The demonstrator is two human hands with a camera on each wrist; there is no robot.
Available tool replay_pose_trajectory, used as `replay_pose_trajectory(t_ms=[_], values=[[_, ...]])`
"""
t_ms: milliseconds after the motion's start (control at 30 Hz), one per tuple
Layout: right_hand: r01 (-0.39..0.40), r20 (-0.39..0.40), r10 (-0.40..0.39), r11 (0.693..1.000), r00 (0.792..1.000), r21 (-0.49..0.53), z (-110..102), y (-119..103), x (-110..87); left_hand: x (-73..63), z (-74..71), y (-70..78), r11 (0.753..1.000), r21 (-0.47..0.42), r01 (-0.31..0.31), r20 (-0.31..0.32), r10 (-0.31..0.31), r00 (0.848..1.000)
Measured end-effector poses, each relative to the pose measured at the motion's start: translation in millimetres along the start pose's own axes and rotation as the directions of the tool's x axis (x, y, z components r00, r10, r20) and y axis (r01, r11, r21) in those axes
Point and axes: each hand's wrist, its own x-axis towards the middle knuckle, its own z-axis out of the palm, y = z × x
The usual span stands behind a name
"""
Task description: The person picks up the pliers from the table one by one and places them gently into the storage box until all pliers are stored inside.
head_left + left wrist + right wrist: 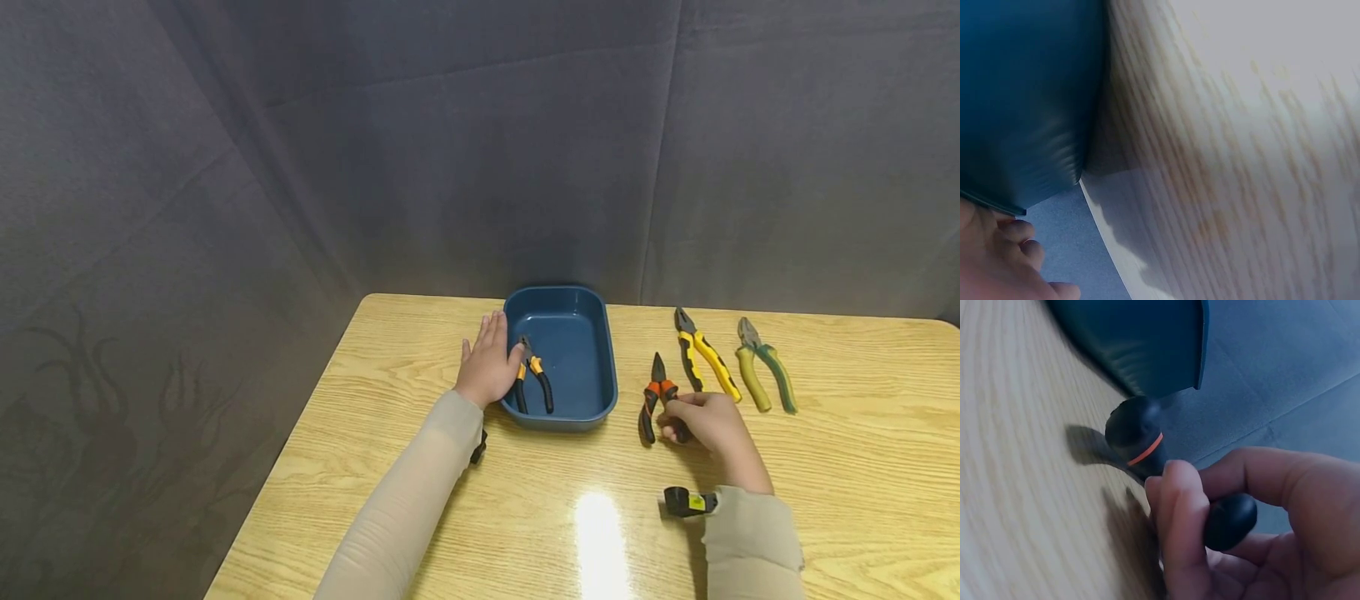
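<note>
My left hand (487, 367) lies with straight fingers along the left rim of a blue rectangular basin (577, 400), its thumb over the edge. In the left wrist view, the fingers of that hand (1007, 256) touch the basin's rim (997, 206). Inside the basin, at its left side, lie pliers with orange-and-black handles (536, 375). To the right of the basin, my right hand (708, 425) grips one handle of red-and-black long-nose pliers (651, 402). The right wrist view shows thumb and fingers around the black handle end (1230, 522); the other handle (1138, 428) sticks out free.
Yellow-and-black pliers (712, 358) lie on the wooden table (862, 467) just beyond my right hand. Green-and-yellow pliers (763, 367) are farther right. A grey cloth (480, 167) hangs behind the table and along its left side.
</note>
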Motion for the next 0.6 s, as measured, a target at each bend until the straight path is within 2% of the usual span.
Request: replay_pose_trajectory(t_ms=[133,300,600], values=[[-0.043,0.041,0.039,0.994,0.998,0.098,-0.2,-0.1,0.4,-0.5,-0.6,0.4,1.0,-0.011,-0.003,-0.003,0.003,1.0],[-0.065,0.077,0.05,0.977,0.996,0.204,-1.3,-0.6,1.6,-0.3,-0.4,0.8,1.0,-0.01,-0.008,-0.004,0.008,1.0],[-0.066,0.099,0.043,0.968,0.994,0.243,-1.3,1.3,4.0,-0.2,-1.0,0.4,1.0,-0.029,0.0,0.001,0.0,1.0]])
